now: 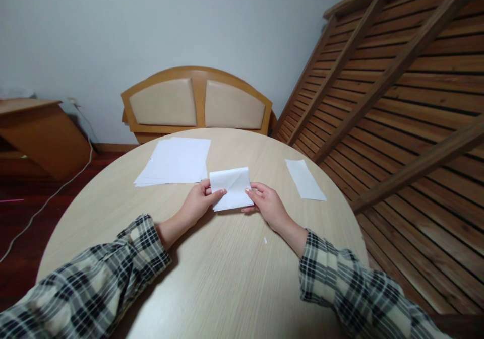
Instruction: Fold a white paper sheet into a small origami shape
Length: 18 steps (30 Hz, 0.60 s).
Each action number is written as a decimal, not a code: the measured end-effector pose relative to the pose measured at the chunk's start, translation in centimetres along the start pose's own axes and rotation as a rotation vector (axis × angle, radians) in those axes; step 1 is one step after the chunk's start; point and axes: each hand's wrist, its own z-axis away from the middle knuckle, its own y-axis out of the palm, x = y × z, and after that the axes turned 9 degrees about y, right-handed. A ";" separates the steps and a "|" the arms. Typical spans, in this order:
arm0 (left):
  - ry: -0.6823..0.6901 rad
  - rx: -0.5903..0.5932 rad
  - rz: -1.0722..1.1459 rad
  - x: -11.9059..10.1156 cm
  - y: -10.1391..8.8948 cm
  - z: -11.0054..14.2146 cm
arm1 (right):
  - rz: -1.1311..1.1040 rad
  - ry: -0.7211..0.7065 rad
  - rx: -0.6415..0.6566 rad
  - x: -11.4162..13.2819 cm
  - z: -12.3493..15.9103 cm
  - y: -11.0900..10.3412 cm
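Note:
A folded sheet of white paper (231, 185) is held up over the middle of the round table, a diagonal crease showing on its face. My left hand (199, 199) grips its left edge, thumb on the front and fingers behind. On the right edge, my right hand (269, 204) pinches it the same way, with some fingertips showing beneath. Part of the fingers of both hands is hidden by the paper.
Left of the hands, a stack of white sheets (177, 160) lies on the round wooden table (212, 288). A white paper strip (305, 179) rests on the right, and a tiny paper scrap (265, 241) lies nearer. Behind stands a padded headboard (200, 102); wooden slats (401, 107) lean at right.

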 end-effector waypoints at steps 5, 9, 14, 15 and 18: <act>0.027 0.002 -0.040 0.2 -0.1 0.0 | 0.012 0.004 0.000 -0.1 -0.1 0.0; 0.046 0.004 -0.044 0.1 -0.1 0.0 | 0.022 0.025 0.025 -0.2 -0.2 -0.2; 0.068 -0.035 -0.038 0.0 -0.2 0.0 | 0.080 0.070 0.052 -0.4 -0.2 -0.4; 0.069 -0.036 -0.037 0.0 -0.2 -0.1 | 0.084 0.070 0.052 -0.4 -0.2 -0.4; 0.072 -0.037 -0.045 0.0 -0.2 -0.1 | 0.078 0.069 0.048 -0.4 -0.2 -0.3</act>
